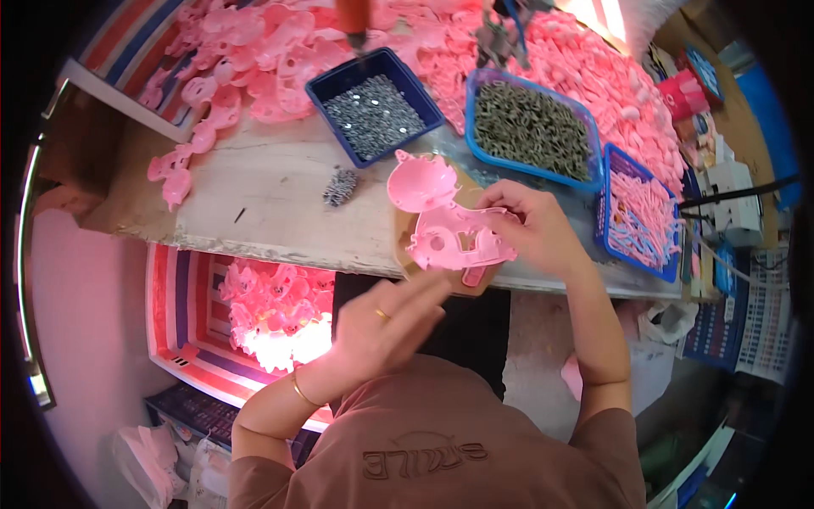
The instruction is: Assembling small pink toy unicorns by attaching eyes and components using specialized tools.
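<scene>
A pink plastic shell, shaped like a figure with a rounded bowl-like head and cut-out openings, lies over a tan block at the table's front edge. My right hand pinches the shell's right side between thumb and fingers. Just in front of the table edge, my left hand is held with fingers stretched out, slightly blurred, and nothing shows in it. Its fingertips come close to the shell's lower edge; whether they touch it I cannot tell. A small pink piece shows below the shell.
Behind stand a dark blue tray of screws, a blue-rimmed box of dark metal parts and a blue basket of pink and blue sticks. A screwdriver hangs above. Pink shells heap at the back; more fill a striped bag below left.
</scene>
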A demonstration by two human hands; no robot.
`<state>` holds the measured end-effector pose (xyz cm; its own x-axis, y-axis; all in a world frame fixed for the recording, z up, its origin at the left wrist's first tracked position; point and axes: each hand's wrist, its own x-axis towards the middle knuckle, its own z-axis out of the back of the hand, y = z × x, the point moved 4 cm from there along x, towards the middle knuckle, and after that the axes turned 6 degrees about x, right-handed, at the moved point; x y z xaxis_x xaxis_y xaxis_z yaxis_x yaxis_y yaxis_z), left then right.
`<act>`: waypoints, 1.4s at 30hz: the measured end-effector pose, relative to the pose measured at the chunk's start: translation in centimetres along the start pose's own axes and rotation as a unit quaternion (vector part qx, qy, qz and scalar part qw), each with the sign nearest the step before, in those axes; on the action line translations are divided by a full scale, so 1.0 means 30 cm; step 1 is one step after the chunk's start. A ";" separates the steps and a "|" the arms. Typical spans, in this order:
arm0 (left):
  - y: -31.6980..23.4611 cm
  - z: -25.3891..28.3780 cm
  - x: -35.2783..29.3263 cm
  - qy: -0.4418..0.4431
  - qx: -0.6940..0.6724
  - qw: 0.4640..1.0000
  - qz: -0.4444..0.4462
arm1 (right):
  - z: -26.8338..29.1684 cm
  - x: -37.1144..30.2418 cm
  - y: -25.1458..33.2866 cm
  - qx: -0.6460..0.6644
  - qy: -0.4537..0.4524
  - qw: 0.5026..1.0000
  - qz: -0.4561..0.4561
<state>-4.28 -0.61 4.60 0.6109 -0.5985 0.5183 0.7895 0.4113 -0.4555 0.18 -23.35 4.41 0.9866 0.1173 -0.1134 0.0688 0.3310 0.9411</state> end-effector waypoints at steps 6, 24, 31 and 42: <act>0.099 -0.095 0.042 0.022 0.030 0.998 0.056 | -0.040 -0.054 -0.062 -0.179 -0.089 0.970 0.138; 0.126 -0.130 0.124 0.105 0.076 0.991 0.030 | 0.016 -0.164 -0.070 -0.246 -0.022 0.962 0.120; 0.087 -0.210 0.151 0.136 0.091 0.987 0.003 | -0.001 -0.166 -0.044 -0.345 -0.033 0.926 0.146; 0.080 -0.225 0.157 0.150 0.077 0.986 0.004 | -0.009 -0.158 -0.052 -0.385 -0.030 0.908 0.163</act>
<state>0.10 -7.09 1.07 0.5899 -0.7618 0.2677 0.7989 0.5024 -0.3308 -4.63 -24.16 3.40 0.9441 0.2821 0.1707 -0.3286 0.8477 0.4164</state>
